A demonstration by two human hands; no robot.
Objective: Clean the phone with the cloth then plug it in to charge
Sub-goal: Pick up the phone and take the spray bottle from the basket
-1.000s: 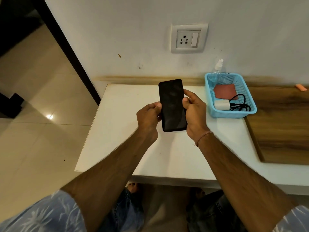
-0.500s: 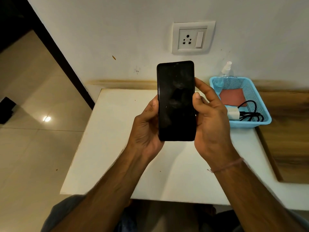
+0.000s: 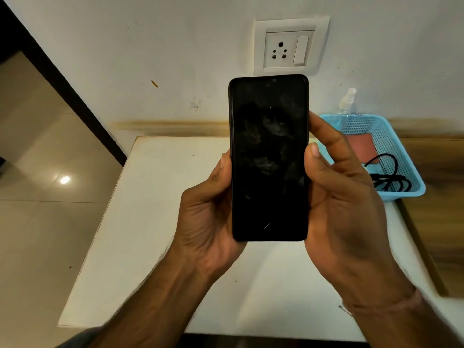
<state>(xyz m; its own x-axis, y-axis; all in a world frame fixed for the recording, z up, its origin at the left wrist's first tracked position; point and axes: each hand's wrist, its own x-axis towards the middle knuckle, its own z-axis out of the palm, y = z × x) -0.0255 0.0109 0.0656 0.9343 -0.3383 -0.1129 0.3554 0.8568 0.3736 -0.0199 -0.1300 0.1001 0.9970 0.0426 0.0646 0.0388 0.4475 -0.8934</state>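
Black phone [image 3: 268,156] between both hands

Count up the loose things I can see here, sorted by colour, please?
Black: 2, the phone held in both hands, and the cable in the basket
Blue: 1, the basket
Reddish: 1, the cloth
Clear: 1, the spray bottle
Total: 5

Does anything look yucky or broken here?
Yes, the phone, held up in the left hand and right hand, has greasy smudges all over its dark screen and a thin scratch-like line near the bottom. The wall behind it has a few small marks too. Nothing looks spilled.
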